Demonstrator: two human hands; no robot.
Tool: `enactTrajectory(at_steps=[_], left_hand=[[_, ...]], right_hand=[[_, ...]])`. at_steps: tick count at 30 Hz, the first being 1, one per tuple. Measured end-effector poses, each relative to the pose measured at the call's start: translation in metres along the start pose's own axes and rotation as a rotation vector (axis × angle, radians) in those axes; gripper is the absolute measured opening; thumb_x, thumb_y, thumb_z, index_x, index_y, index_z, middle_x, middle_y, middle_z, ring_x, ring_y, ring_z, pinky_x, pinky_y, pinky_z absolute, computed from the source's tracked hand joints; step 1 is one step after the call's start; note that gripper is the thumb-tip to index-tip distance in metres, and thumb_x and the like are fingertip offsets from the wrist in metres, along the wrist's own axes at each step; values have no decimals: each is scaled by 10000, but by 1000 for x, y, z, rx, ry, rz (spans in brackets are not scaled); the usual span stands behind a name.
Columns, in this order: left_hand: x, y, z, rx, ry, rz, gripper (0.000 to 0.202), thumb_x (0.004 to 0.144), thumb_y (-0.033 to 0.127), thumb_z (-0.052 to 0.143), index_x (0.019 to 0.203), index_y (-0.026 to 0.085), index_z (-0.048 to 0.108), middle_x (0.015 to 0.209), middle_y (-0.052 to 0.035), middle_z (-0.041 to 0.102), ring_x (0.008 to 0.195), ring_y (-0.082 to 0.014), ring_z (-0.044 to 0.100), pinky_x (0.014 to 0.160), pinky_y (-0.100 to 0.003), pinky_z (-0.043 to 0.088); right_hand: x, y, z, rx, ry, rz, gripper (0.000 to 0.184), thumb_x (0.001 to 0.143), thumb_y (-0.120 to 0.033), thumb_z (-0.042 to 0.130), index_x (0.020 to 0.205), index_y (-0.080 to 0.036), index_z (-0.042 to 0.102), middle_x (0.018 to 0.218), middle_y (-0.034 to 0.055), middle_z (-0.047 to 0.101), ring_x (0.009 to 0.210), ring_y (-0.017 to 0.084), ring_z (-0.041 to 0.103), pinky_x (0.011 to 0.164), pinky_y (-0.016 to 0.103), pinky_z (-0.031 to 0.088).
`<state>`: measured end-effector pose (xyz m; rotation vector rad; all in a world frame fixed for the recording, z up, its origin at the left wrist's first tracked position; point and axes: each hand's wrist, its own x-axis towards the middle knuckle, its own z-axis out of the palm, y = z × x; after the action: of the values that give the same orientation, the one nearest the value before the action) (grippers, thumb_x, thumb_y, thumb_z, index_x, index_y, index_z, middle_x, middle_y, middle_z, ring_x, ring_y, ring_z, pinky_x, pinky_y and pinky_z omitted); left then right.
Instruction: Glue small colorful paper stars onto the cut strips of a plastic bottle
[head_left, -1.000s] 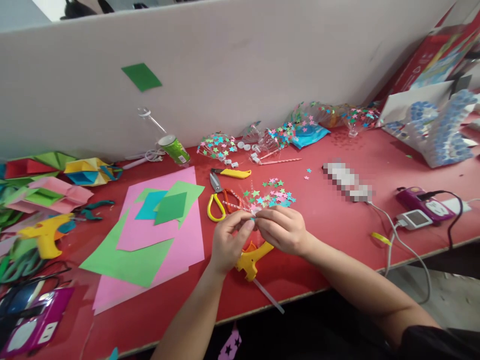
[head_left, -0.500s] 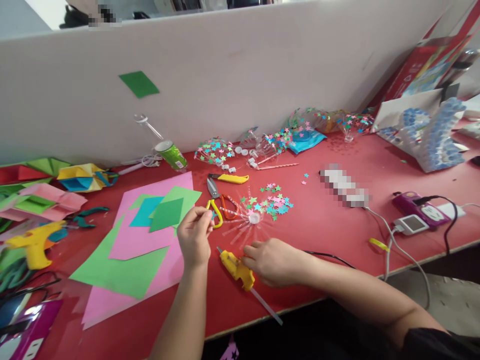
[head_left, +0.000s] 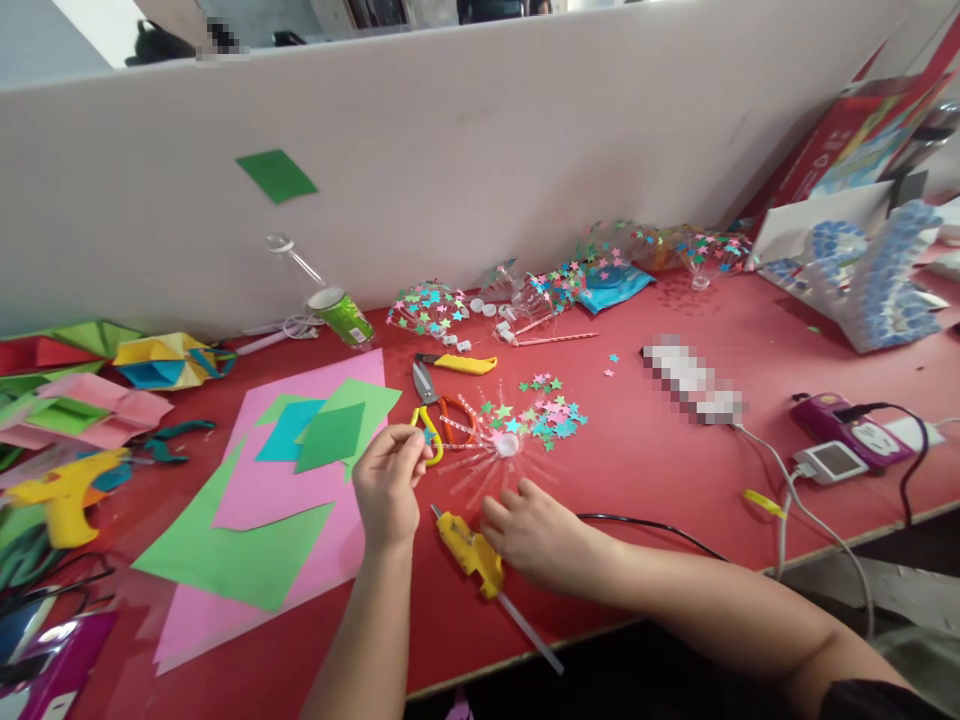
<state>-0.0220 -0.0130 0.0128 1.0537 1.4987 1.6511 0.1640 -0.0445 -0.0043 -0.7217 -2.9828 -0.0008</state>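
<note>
My left hand [head_left: 388, 480] is raised over the table with thumb and forefinger pinched on a small blue paper star [head_left: 428, 436]. Just behind it lie scissors [head_left: 425, 390] with one yellow and one red handle. A burst of clear plastic strips round a white cap [head_left: 505, 444] is spread flat in front of both hands. My right hand [head_left: 536, 530] hovers low with loosely bent, parted fingers, right beside a yellow glue gun [head_left: 469, 552]; whether the fingertips touch it cannot be made out. Loose coloured paper stars [head_left: 556, 414] are heaped past the strips.
Coloured paper sheets [head_left: 225, 550] cover the left, near a second yellow glue gun [head_left: 67, 495]. A yellow cutter [head_left: 465, 364], a green can [head_left: 343, 318] and star-covered plastic pieces [head_left: 427, 306] stand further back. Cables and a purple power strip [head_left: 847, 430] lie right.
My right hand has shifted slightly left along the glue gun and its fingers have parted more. The left hand keeps its pinch. The view has tilted a little.
</note>
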Motion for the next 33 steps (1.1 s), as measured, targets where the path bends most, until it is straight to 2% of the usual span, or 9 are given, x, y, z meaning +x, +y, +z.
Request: enactTrajectory(at_steps=[4, 8, 12, 15, 19, 22, 24, 28, 33], left_hand=[[3, -1, -2, -47, 27, -6, 107, 720, 254, 673, 723, 152, 642, 561, 25, 585, 454, -53, 473, 399, -141, 320], [5, -1, -3, -81, 45, -3, 91, 706, 238, 676, 710, 153, 644, 553, 31, 588, 442, -46, 463, 393, -137, 313], [5, 1, -3, -98, 53, -5, 95, 695, 239, 685, 710, 153, 646, 541, 35, 588, 433, -45, 462, 388, -138, 313], [6, 4, -5, -108, 91, -2, 110, 672, 242, 695, 710, 150, 648, 528, 34, 592, 426, -47, 464, 386, -138, 316], [12, 9, -9, -133, 189, 14, 137, 630, 237, 705, 709, 143, 645, 508, 32, 598, 405, -49, 458, 386, -143, 318], [15, 11, -12, -157, 215, 8, 145, 625, 226, 707, 724, 143, 641, 518, 29, 609, 410, -52, 461, 399, -150, 326], [16, 11, -13, -160, 203, 5, 140, 638, 221, 702, 737, 146, 639, 539, 27, 615, 422, -49, 455, 402, -148, 314], [11, 8, -12, -88, 98, -7, 109, 683, 232, 683, 743, 155, 636, 560, 28, 603, 444, -53, 449, 409, -153, 316], [-10, 5, -3, 135, -280, 77, 90, 762, 261, 652, 783, 174, 652, 646, 9, 615, 580, -112, 555, 520, -202, 433]], right_hand=[[-1, -2, -1, -23, -2, -23, 167, 919, -162, 470, 991, -135, 618, 1051, 100, 593, 782, 204, 536, 724, 383, 400], [0, -6, 2, -31, -5, -7, 172, 930, -168, 469, 910, -133, 636, 1035, 105, 597, 802, 207, 538, 690, 361, 393], [0, -7, 6, -40, 26, -32, 192, 927, -184, 463, 954, -128, 645, 1247, 142, 550, 827, 210, 544, 662, 356, 396], [-1, -5, 3, -14, 70, -76, 222, 936, -194, 434, 1011, -124, 631, 1324, 140, 510, 818, 206, 538, 626, 348, 397], [-2, -2, -7, 86, 110, -87, 215, 928, -191, 435, 1078, -121, 573, 1273, 131, 538, 733, 172, 497, 568, 324, 370], [-3, 1, -14, 200, 182, -83, 221, 882, -211, 494, 1076, -125, 557, 1204, 119, 567, 753, 172, 494, 630, 323, 397], [-3, 3, -16, 233, 283, -77, 209, 873, -200, 495, 1056, -124, 561, 1130, 115, 590, 762, 176, 494, 665, 322, 402], [-4, 7, -19, 261, 556, -41, 132, 920, -180, 444, 984, -137, 552, 974, 107, 618, 718, 172, 484, 673, 316, 400], [-6, 11, -19, 474, 789, 69, 103, 975, -253, 419, 1013, -186, 487, 1018, 107, 639, 867, 182, 571, 734, 314, 433]])
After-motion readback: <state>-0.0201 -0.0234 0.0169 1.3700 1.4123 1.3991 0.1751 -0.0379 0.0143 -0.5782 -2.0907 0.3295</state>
